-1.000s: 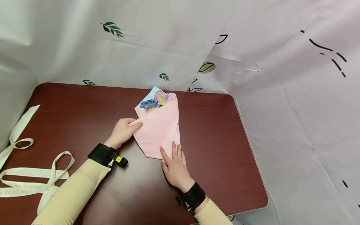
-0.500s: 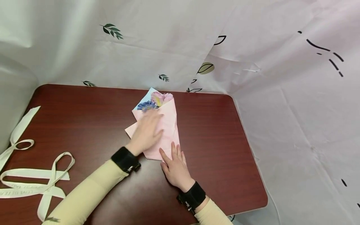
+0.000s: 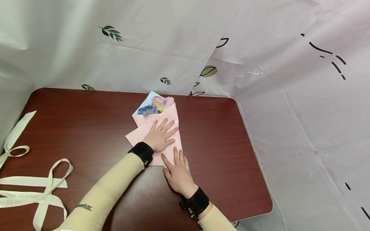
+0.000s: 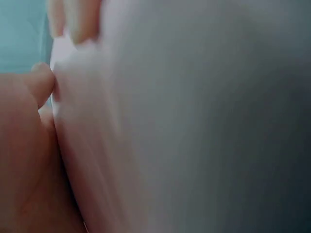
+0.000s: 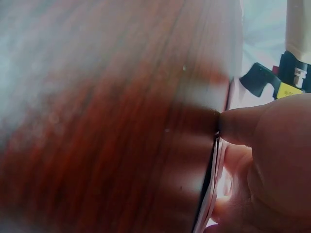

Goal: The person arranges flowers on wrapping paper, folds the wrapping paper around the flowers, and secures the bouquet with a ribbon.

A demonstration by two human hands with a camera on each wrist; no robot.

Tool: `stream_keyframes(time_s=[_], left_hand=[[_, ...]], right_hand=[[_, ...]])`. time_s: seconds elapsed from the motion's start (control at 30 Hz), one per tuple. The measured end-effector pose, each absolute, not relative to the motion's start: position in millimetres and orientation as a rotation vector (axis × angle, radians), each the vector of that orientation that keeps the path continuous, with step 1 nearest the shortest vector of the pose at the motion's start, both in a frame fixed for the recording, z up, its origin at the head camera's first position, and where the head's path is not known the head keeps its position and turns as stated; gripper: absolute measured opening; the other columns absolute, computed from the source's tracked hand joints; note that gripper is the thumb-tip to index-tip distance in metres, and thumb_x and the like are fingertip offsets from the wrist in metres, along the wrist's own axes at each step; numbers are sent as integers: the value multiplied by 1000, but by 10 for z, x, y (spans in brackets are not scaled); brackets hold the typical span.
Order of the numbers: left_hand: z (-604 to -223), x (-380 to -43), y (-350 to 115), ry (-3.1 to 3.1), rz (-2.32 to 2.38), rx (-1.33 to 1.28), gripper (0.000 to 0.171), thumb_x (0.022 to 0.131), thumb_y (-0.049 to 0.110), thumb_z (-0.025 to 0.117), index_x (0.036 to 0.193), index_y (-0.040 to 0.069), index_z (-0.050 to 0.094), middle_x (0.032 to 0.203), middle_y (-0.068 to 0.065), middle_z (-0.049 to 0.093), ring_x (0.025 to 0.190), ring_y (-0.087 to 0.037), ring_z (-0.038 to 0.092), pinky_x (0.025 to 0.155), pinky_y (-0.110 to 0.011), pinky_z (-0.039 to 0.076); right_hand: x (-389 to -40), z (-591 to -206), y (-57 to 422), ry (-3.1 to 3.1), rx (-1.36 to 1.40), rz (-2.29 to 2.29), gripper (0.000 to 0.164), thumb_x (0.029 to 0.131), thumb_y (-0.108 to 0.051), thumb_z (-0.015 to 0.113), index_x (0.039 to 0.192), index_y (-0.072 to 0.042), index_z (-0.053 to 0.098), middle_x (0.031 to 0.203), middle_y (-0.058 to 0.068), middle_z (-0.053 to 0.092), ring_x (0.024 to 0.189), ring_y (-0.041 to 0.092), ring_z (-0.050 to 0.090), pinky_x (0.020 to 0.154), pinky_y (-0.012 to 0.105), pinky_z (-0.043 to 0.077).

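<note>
A small bouquet wrapped in pink paper (image 3: 138, 137) lies on the brown table, its blue inner side (image 3: 151, 95) showing at the top. Out of the wrap's upper opening peek a blue flower (image 3: 148, 110) and a pink flower (image 3: 162, 103) with a yellow centre. My left hand (image 3: 159, 138) rests flat across the middle of the wrap with fingers spread. Lower down, my right hand (image 3: 180, 176) has its straight fingers on the bottom right corner of the paper. In the right wrist view the folded paper's edge (image 5: 212, 189) shows beside the right thumb (image 5: 238, 125).
White ribbon (image 3: 47, 192) with printed letters lies in loops on the left of the table, and another looped ribbon piece (image 3: 20, 130) lies behind it. A patterned white curtain (image 3: 138, 48) hangs along the table's back and right side.
My left hand has let go of the paper's left edge and moved right onto the wrap, where it now lies flat. The right hand has stayed at the lower corner.
</note>
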State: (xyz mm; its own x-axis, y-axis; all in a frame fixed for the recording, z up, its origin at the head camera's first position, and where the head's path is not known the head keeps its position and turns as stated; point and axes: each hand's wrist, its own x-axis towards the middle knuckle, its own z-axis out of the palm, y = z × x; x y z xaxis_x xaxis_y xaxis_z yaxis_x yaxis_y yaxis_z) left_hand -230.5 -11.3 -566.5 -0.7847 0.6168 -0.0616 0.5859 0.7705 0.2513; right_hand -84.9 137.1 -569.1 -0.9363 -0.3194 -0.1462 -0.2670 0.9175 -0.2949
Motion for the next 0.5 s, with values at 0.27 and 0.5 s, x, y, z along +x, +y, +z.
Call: stream_keyframes(time_s=[0.27,0.5], left_hand=[[-5691,-2314,-109,2830,344,915,59,107,54,36,161,31,30,170,1,12,157,-26,-1,121,-58,-3],[-5762,-2409,-91,2855,364,824,58,107,54,32,160,32,31,170,4,14,157,-21,4,122,-52,-6]], right_hand=[[-837,-5688,1378,2903,-445,-388,51,107,-39,47,157,-36,37,168,21,9,153,42,10,117,63,20],[-826,-5683,1352,2914,-442,-403,51,107,-37,47,157,-36,38,167,21,10,153,42,11,117,63,20]])
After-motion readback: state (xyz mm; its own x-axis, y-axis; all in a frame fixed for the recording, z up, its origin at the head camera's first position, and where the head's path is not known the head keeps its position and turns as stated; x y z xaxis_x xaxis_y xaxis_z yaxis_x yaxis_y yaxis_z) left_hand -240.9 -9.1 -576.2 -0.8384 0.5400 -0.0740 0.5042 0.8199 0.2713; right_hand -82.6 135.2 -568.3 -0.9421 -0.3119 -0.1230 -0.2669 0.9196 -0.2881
